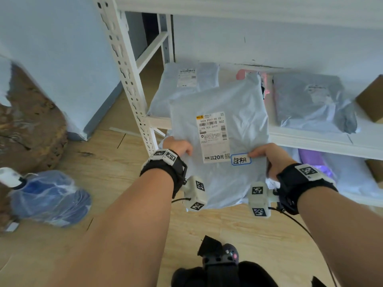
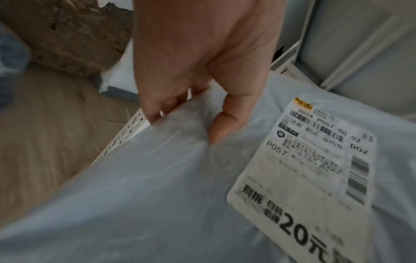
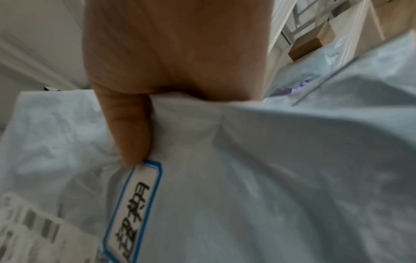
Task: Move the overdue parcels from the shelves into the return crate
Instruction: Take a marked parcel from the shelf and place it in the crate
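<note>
A light grey poly-bag parcel (image 1: pixel 228 100) with a white shipping label (image 1: pixel 213 137) and a blue-bordered handwritten sticker (image 1: pixel 240 159) hangs in front of the white shelf (image 1: pixel 310 139), half off its front edge. My left hand (image 1: pixel 179 146) pinches the parcel's left edge, thumb on top (image 2: pixel 223 128). My right hand (image 1: pixel 267 156) grips the right edge, thumb (image 3: pixel 133 135) pressed beside the sticker (image 3: pixel 133 210). The label (image 2: pixel 315 169) shows in the left wrist view. No crate is in view.
Further grey parcels lie on the shelf at the back left (image 1: pixel 186 79) and right (image 1: pixel 310 102), with a cardboard box (image 1: pixel 371 98) at the far right. A purple bag (image 1: pixel 315 162) sits on the lower shelf. A blue water bottle (image 1: pixel 49 197) lies on the wood floor.
</note>
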`<state>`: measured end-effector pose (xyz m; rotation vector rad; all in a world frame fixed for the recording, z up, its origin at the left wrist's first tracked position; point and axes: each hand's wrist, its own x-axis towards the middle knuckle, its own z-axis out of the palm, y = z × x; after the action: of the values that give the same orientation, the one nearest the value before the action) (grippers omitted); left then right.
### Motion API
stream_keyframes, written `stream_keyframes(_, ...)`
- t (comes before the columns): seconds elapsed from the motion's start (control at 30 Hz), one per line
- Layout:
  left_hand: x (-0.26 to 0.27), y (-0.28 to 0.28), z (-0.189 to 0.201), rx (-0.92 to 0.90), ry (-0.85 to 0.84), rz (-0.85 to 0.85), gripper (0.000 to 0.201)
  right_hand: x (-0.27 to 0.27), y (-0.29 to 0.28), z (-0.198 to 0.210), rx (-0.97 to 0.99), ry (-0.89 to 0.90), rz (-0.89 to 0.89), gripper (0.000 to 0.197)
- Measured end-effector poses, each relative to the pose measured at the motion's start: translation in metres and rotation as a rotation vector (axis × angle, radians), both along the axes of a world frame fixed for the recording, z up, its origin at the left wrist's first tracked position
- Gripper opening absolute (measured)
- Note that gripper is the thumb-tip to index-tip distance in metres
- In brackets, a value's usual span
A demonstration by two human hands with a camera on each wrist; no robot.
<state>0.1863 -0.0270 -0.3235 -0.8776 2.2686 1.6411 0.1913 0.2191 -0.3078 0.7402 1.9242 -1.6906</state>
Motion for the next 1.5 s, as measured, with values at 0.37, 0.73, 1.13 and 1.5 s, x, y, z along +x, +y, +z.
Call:
stream_keyframes(0.37, 0.0, 0.024, -0.014, -0.033, 0.089, 0.025, 0.032, 0.01, 0.018, -0.038, 0.079, 0.13, -0.099, 0.054)
stream_keyframes(0.73, -0.01, 0.097, -0.015, 0.198, 0.154, -0.158, 0.047, 0.034, 0.09, -0.046, 0.423, 0.125, -0.147, 0.032)
stream_keyframes(1.13, -0.022, 0.257, -0.036, 0.099, 0.03, -0.391, 0.034, 0.074, 0.241, -0.031, 0.374, 0.201, -0.615, 0.023)
stream_keyframes(1.5, 0.004, 0.478, -0.017, 0.064, 0.115, -0.529, 0.019, 0.128, 0.436, -0.023, 0.282, 0.252, -0.884, 0.027)
